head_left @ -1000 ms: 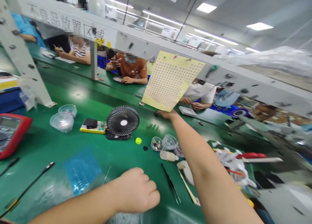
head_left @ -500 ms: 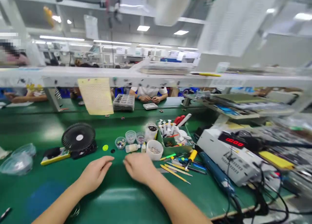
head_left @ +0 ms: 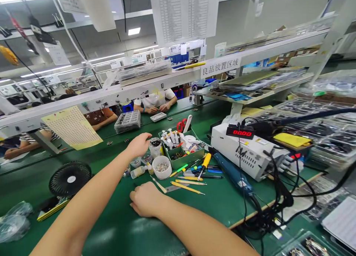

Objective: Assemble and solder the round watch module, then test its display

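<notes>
The left hand [head_left: 138, 144] is open with a wide grip, just beside a jar of dark parts [head_left: 155, 146]. The right hand [head_left: 146, 199] rests curled on the green worktop [head_left: 111, 235]; it is hard to tell if it holds anything.

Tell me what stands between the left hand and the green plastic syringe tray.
The head view shows a clear round jar of dark parts between the left hand and the green plastic syringe tray.

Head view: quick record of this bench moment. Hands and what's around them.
left hand: raised, open, nothing visibly held, near a clear jar of dark parts
right hand: on the green bench mat, nothing visibly held, beside a pale-handled pick
rest: green tray of syringes; white cup of small metal parts; black desk fan; co-worker across the bench
</notes>
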The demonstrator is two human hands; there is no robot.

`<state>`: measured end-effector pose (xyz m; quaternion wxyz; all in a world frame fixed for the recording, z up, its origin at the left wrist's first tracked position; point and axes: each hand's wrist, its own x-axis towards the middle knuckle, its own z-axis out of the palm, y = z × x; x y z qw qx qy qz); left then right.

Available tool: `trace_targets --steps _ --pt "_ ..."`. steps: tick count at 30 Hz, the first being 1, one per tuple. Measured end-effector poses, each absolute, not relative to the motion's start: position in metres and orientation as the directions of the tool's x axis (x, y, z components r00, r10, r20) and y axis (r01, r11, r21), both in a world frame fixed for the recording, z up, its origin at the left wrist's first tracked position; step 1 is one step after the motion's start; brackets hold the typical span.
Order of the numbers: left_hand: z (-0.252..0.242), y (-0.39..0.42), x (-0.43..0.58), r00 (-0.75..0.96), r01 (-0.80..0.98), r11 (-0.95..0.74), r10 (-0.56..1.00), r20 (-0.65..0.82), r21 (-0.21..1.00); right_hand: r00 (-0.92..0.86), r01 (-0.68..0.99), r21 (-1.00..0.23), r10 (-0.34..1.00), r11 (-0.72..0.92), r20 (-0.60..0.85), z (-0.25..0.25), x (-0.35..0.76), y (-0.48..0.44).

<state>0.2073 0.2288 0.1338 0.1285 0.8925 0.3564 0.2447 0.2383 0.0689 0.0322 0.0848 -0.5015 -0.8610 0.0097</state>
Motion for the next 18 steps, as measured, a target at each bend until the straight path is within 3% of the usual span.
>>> trace_targets --steps 10,16,18 --pt "0.133 0.23 0.193 0.566 0.635 -0.671 0.741 0.362 0.382 -0.485 0.854 -0.145 0.865 0.5 0.131 0.031 0.231 0.068" --pt "0.121 0.171 0.169 0.596 0.547 -0.732 0.681 0.425 0.406 -0.383 0.907 -0.145 0.918 0.395 0.106 0.04 0.234 0.067" --pt "0.097 0.13 0.127 0.734 0.415 -0.804 0.573 0.366 0.425 -0.322 0.931 -0.152 0.943 0.331 0.083 0.04 0.234 0.068"
